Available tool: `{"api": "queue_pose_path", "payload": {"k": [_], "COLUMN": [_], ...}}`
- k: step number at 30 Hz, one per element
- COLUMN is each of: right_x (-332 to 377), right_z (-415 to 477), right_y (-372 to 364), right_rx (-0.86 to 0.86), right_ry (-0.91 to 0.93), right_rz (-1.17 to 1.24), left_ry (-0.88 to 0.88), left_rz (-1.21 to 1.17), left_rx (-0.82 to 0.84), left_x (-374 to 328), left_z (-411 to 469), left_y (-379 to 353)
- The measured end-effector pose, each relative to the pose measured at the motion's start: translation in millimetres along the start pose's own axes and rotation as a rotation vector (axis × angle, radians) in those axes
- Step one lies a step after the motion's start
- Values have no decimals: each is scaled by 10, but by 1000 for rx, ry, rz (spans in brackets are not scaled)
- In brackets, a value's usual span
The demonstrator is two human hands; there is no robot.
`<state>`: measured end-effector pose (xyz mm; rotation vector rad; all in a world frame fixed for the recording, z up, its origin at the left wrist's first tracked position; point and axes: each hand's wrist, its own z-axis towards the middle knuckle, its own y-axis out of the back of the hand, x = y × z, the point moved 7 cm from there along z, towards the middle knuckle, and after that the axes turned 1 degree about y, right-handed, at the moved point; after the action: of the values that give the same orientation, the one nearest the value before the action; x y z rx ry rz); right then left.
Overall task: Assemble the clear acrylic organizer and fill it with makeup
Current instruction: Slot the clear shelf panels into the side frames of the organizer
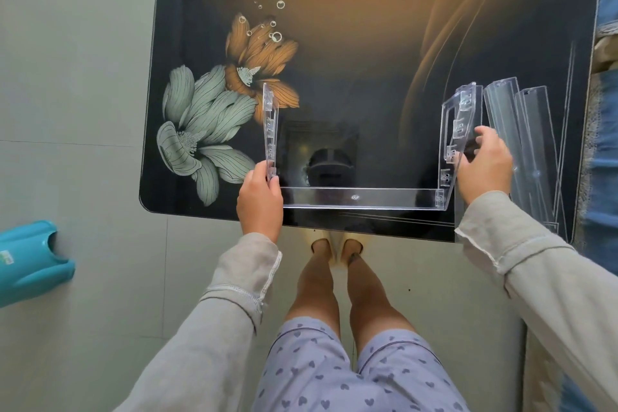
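Clear acrylic organizer frame (361, 199) betw. both hands, no legible markings.

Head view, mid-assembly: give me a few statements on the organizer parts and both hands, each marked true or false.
1. The left hand holds the left side panel at its near end. True.
2. The right hand rests flat on the table, away from any part. False: it has a grip on the right side panel.
3. A clear tray piece spans between the two side panels along the near table edge. True.
4. Makeup already fills the organizer. False: no makeup is in sight.
5. Spare clear strips lie to the right of the right hand. True.
6. All the tiers are fitted. False: only the near tray piece is between the panels.
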<state>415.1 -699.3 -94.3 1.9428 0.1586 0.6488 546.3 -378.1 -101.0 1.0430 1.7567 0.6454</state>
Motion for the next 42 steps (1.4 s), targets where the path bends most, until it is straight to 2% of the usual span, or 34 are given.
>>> {"api": "queue_pose_path", "payload": {"k": [5,8,11,15,18,23,29,42], "right_x": [137,394,813,1293,1413,1435,1435,1379], "right_z": [-160,-395,-705,-1126,-1250,-1221,-1157,-1216], "right_y": [388,641,588,57,-318,-627,-723,-732], "right_rx": [-207,-283,-171,55,153,204,247,284], "right_ry": [4,169,429,764,889,932,915,935], "right_rz": [214,339,265,-4,-146,-242,-229,-244], "left_ry": [-66,-114,-99,-33,-8,-21,-35,-37], "left_rz": [-35,-85,-152,-289,-349,-352,-342,-329], "left_rx": [45,58,69,84,87,44,-10,10], "left_x": [-20,-47,-26,30,50,97,142,170], "left_z": [10,2,11,15,0,-27,-17,1], "left_y": [30,58,74,100,116,133,130,108]}}
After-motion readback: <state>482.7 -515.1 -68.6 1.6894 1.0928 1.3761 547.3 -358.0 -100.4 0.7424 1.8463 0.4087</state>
